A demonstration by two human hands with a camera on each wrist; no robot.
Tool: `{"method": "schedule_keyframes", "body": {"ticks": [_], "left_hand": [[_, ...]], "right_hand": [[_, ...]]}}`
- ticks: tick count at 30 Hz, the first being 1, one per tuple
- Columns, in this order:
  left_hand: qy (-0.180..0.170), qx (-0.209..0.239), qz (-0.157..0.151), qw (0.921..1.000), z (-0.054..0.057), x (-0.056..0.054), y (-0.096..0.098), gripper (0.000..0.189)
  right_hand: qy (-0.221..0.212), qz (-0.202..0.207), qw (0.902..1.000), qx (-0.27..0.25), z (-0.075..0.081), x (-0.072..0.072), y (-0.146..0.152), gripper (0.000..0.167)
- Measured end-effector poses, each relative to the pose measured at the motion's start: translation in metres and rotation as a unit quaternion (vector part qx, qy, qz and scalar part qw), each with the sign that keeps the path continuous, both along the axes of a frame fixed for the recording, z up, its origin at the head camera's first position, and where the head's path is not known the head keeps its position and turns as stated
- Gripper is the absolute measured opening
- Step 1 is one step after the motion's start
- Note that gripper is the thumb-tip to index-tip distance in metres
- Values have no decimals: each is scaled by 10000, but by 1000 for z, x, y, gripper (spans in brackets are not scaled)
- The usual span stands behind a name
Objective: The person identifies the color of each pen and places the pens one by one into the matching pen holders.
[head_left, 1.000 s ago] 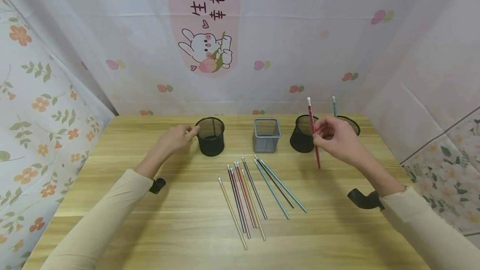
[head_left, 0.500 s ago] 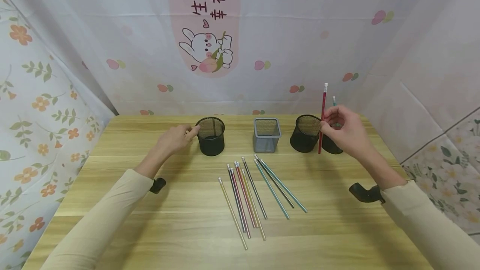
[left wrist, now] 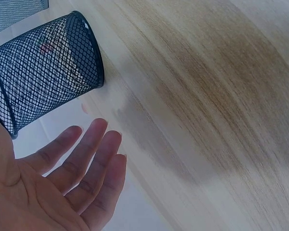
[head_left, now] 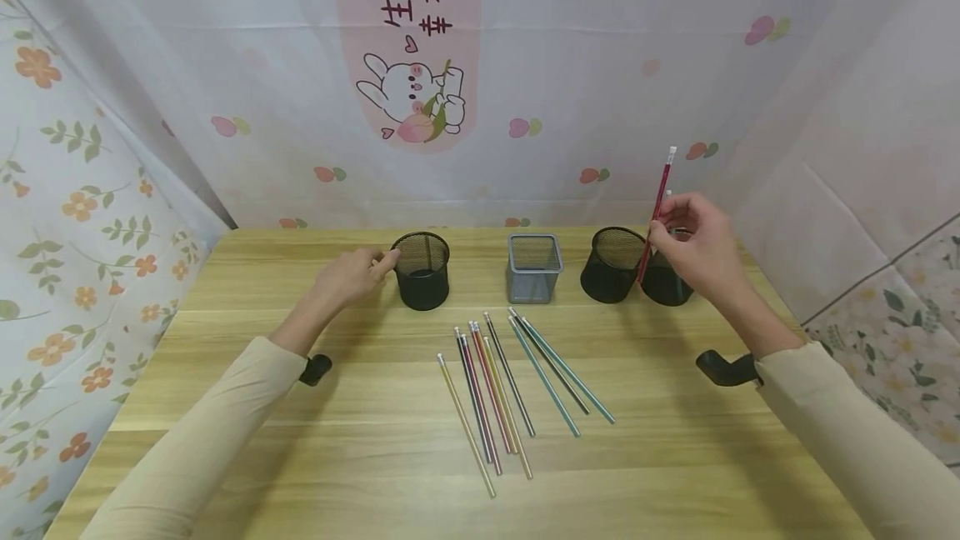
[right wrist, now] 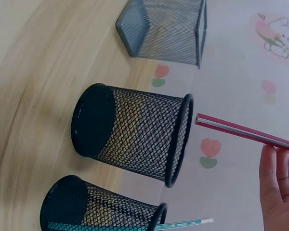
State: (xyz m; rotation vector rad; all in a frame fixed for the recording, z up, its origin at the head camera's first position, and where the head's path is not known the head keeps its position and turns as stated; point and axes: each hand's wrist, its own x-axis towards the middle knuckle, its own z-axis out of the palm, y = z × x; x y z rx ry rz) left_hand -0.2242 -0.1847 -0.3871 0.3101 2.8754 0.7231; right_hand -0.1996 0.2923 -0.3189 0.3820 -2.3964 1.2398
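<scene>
My right hand [head_left: 697, 240] pinches a red pencil [head_left: 663, 190] near its middle, eraser end up and slightly tilted. In the right wrist view the pencil's lower end [right wrist: 204, 121] is outside the rim of a round black mesh cup [right wrist: 130, 130], apart from it. Beside that cup stands another black mesh cup [head_left: 666, 283] holding a teal pencil [right wrist: 183, 224]; the hand partly hides it in the head view. My left hand [head_left: 347, 280] is at the rim of a third black mesh cup [head_left: 423, 286], its fingers [left wrist: 94, 144] extended and loosely spread; contact at the thumb is unclear.
A square grey mesh holder [head_left: 533, 282] stands between the black cups. Several pencils lie on the wooden table [head_left: 360, 457] in front: yellow pencil [head_left: 465, 423], dark, red and teal pencils [head_left: 555, 394]. A patterned curtain [head_left: 570, 90] hangs behind the cups.
My right hand has moved up, rightward and away from me with the red pencil, which now leans its top to the right. The left hand stays at its cup.
</scene>
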Motion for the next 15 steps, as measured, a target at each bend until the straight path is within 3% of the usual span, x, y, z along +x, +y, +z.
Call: {"method": "schedule_keyframes", "body": {"ticks": [10, 15], "left_hand": [[-30, 2, -28, 10000, 1, 0, -1, 63], [-56, -13, -5, 10000, 1, 0, 0, 64]], "right_hand": [[190, 38, 9998, -89, -2, -13, -11, 21], [326, 43, 9993, 169, -9, -18, -15, 20]]}}
